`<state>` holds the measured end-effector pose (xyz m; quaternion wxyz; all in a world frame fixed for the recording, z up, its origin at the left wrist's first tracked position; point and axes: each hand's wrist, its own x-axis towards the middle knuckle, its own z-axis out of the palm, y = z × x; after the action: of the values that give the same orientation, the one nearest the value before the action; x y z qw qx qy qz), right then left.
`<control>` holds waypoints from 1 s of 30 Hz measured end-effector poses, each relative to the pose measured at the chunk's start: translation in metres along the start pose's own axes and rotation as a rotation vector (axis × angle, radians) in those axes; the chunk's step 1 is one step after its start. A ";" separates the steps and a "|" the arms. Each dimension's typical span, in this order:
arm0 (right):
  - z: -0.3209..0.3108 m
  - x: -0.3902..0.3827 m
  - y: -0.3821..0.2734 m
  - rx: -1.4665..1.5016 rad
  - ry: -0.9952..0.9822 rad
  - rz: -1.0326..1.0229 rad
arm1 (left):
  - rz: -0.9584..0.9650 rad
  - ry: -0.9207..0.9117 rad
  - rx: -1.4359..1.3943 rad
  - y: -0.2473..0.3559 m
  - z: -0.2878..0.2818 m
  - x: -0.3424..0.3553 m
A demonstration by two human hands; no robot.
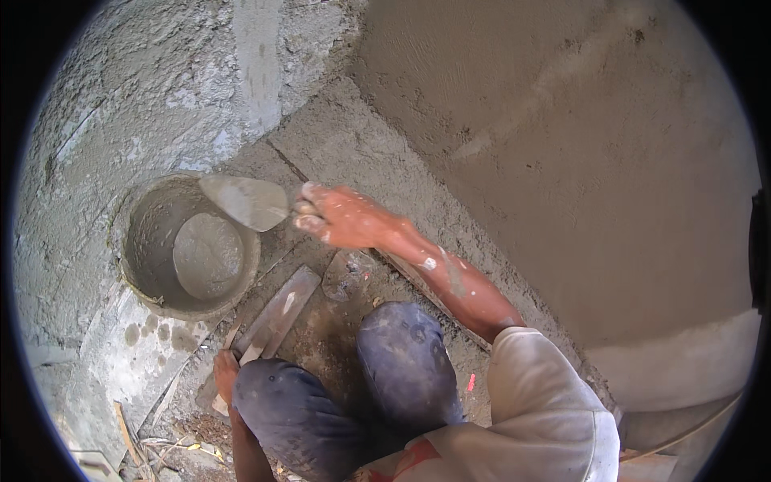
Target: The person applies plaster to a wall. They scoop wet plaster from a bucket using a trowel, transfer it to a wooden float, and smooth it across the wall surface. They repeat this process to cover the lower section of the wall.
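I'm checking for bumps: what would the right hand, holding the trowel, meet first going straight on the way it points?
Probably the bucket: the trowel ahead of the right hand overlaps its rim in this view, though whether it touches or hangs above is unclear.

Head-worn fisheye faces downward; near, above the bent knees point(407, 361).

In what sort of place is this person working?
Probably a building site: a round, caked bucket holds grey, wet-looking mortar, the right hand grips a pointed metal trowel, and a broad, smooth, brownish-grey plastered surface is alongside.
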<state>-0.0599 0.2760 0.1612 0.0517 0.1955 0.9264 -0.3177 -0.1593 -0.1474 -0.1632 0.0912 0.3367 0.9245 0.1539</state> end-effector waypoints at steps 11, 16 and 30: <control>0.008 -0.128 0.325 -0.198 0.403 0.684 | 0.023 -0.005 -0.047 0.016 -0.006 0.012; -0.012 -0.071 0.315 -0.196 0.375 0.671 | -0.001 0.008 -0.031 0.021 -0.019 0.014; -0.021 -0.053 0.296 -0.275 0.402 0.599 | -0.013 0.014 -0.044 0.039 -0.023 0.016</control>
<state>0.1061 0.4855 0.0210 -0.0149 0.5070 0.8539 -0.1169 -0.1546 -0.1136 -0.1290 0.0933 0.3274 0.9237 0.1760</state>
